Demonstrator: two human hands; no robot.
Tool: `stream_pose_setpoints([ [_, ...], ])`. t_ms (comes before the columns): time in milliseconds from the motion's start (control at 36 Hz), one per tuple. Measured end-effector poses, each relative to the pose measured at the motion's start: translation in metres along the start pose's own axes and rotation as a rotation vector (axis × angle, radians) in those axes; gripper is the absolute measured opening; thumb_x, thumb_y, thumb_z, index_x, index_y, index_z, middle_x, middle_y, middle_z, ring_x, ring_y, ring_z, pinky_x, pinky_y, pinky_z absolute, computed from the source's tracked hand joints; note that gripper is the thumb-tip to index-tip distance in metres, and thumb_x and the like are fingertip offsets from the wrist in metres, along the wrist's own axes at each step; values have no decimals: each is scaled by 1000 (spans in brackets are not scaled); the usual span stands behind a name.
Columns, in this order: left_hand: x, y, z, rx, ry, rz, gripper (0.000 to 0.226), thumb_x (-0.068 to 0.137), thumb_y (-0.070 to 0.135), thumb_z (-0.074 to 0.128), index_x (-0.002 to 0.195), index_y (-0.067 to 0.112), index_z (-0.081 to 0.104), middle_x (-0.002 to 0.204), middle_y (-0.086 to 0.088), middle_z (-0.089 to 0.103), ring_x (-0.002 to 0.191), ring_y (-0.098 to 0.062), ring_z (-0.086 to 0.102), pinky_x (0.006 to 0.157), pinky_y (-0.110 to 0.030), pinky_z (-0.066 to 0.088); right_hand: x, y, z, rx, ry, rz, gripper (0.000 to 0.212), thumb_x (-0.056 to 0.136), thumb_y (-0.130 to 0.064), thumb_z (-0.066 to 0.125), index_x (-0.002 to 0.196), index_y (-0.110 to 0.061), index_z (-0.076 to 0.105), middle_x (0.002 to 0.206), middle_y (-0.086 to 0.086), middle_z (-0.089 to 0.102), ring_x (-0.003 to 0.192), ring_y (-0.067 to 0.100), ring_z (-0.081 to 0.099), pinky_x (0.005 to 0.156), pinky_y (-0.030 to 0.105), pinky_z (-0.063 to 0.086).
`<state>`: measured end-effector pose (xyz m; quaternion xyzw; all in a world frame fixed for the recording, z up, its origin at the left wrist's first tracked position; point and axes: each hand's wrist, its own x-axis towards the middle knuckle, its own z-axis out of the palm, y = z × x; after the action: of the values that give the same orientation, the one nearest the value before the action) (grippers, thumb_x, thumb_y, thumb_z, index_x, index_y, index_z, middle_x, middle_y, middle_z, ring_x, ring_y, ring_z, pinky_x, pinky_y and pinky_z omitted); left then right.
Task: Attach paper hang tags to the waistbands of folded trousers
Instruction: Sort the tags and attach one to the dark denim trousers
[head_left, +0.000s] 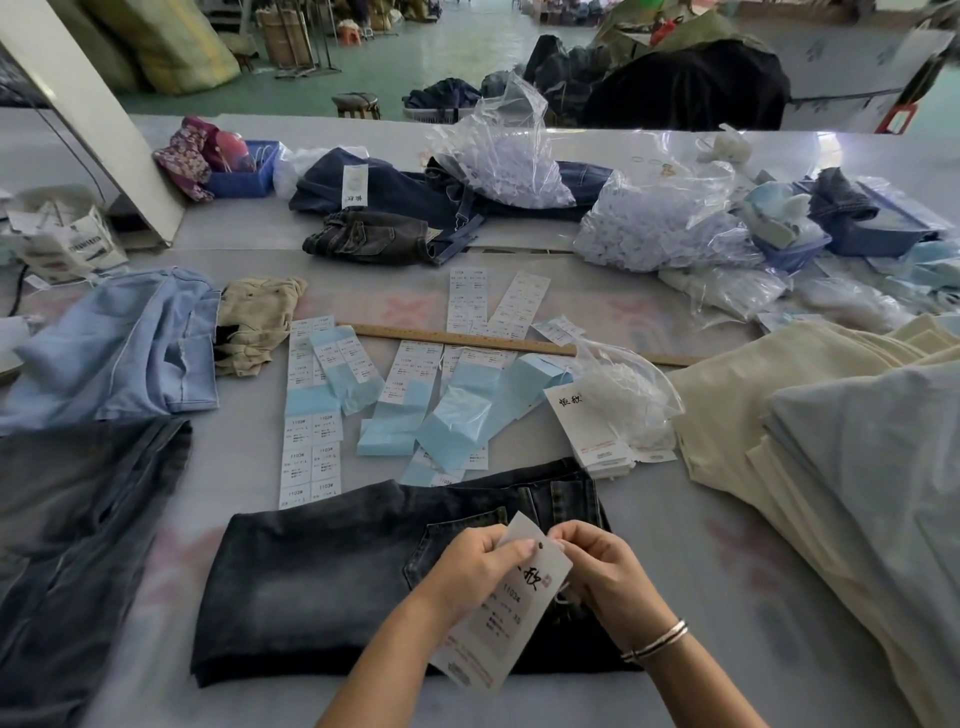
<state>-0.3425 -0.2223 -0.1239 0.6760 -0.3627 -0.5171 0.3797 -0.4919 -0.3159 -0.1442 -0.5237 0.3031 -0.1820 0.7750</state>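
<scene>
Both my hands were up over the folded dark jeans, which lay flat on the table right in front of me, waistband end to my right. My left hand pinched the white paper hang tag near its top edge, thumb on the face, fingers curled behind it. The tag hung tilted, its punched hole up by my fingertips and printed size text running down toward me. My right hand was curled at that top corner, thumb and forefinger pinched together beside the hole; whether a fastener sat between them was too small to tell. A bangle sat on that wrist. Beyond the jeans lay sticker sheets with pale blue backing, a stack of spare tags, a wooden ruler and a clear bag of white fasteners. Cream and light blue trousers were piled at my right.
</scene>
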Motion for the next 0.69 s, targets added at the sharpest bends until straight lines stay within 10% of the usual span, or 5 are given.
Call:
stream_pose_setpoints([
  [694,11,-16,12,107,276,18,30,92,45,59,78,21,69,74,3,71,65,-9,65,60,-23,49,5,-1,12,-87,216,14,30,95,-15,51,80,-11,76,58,5,57,49,10,47,45,18,35],
])
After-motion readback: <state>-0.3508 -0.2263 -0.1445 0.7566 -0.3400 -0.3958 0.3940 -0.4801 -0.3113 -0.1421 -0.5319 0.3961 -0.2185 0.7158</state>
